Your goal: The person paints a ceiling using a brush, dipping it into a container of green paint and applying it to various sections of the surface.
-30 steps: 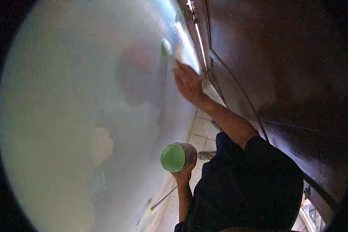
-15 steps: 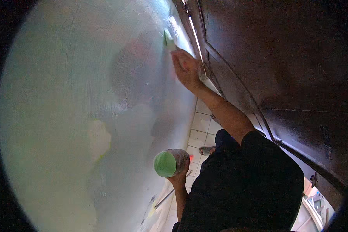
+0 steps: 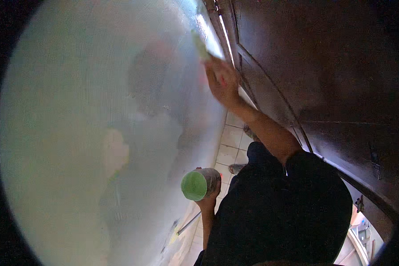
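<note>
My right hand (image 3: 224,83) is closed around a paintbrush (image 3: 200,46) whose bristles look pale green. The brush is smeared by motion and lies at the wall's edge, close to the door frame; whether its tip touches the wall I cannot tell. Lower down, my left hand (image 3: 210,201) grips a round paint container (image 3: 212,178), tilted so that its open end faces me. Light green paint (image 3: 193,186) shows inside the container. The wall (image 3: 75,97) is pale grey-green, with glossy streaks and a darker shadowed patch.
A dark brown door (image 3: 341,66) with raised moulding stands close on my right, a bright gap along its edge. Below are white floor tiles (image 3: 228,154) and a sandalled foot (image 3: 237,169). A thin rod (image 3: 188,224) leans near the wall's foot. Pale items (image 3: 361,237) show at lower right.
My right hand and the paintbrush have shifted slightly right and down along the wall's edge. The container in my left hand has moved a little right and up.
</note>
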A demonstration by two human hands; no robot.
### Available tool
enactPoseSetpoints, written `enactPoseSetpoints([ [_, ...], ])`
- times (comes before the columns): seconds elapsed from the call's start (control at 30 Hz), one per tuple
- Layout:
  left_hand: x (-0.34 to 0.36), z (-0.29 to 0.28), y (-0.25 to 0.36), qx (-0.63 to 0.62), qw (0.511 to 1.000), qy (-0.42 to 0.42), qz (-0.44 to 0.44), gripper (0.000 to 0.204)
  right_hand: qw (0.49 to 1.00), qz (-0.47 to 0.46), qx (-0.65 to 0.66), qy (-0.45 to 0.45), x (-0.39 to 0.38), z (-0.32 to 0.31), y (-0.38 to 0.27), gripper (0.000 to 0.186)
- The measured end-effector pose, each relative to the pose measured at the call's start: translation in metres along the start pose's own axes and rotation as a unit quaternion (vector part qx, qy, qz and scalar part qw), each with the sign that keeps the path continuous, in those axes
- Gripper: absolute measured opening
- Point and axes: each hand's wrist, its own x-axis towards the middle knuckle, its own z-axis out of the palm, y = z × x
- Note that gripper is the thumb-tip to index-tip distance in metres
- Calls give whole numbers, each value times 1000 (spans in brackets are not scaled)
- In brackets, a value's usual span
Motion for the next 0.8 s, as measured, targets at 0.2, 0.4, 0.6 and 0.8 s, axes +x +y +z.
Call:
enactPoseSetpoints([
  [0.2,7,9,15,-61,996,31,-64,92,972,-112,-146,-149,-71,27,-9,28],
  [0.4,2,28,-2,-76,994,71,-41,94,948,-111,159,-252,-169,-29,-35,33],
  [0.6,10,42,2,-38,996,78,-13,92,993,3,-37,-111,-112,-26,53,28],
  [0.8,9,30,1,-2,998,68,-10,89,985,-27,11,-173,-185,11,25,30],
])
